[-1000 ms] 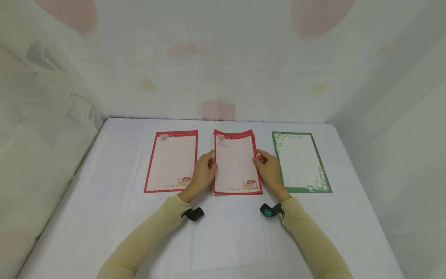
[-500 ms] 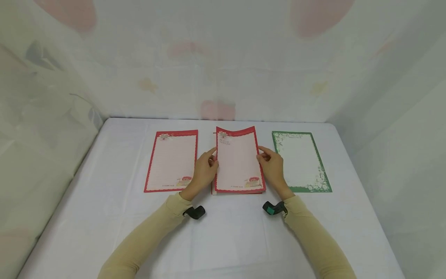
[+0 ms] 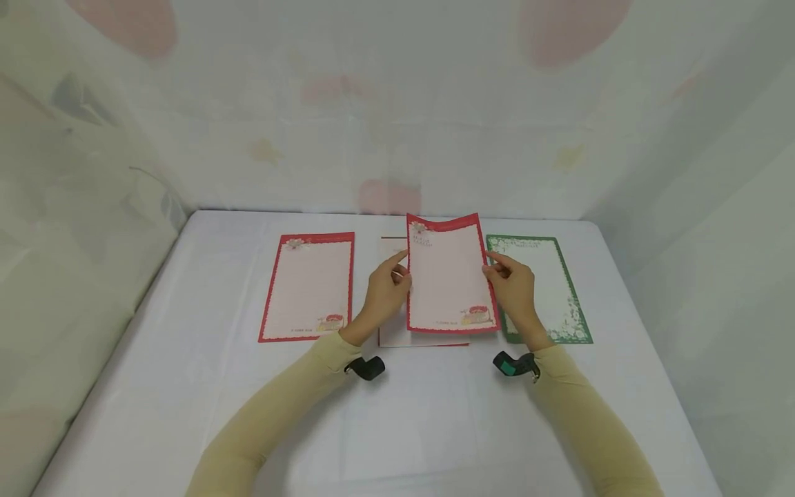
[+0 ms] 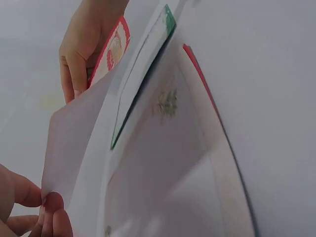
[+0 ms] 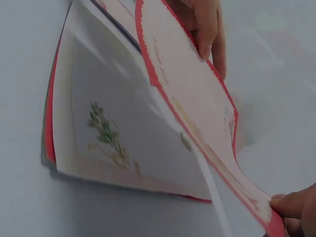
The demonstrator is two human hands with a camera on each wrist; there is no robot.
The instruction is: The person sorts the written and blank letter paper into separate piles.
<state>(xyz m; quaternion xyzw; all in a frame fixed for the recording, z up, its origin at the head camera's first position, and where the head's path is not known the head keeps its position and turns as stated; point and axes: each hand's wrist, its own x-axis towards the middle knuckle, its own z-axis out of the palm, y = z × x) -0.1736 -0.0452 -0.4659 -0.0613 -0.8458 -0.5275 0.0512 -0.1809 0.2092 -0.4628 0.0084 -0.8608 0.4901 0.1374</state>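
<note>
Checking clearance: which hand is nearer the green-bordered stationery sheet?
Right. The right hand overlaps the left edge of the green-bordered stationery sheet in the head view; the left hand is farther, across the held red-bordered sheet.

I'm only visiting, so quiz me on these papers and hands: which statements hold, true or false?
1. The left hand and right hand hold one raised red-bordered sheet. True.
2. The green-bordered paper is in the left hand. False: it lies on the table.
3. The middle stack has a leafy print on top. True.
4. The other red-bordered paper lies right of that stack. False: head view shows it left.
5. The sleeves are beige. True.
</note>
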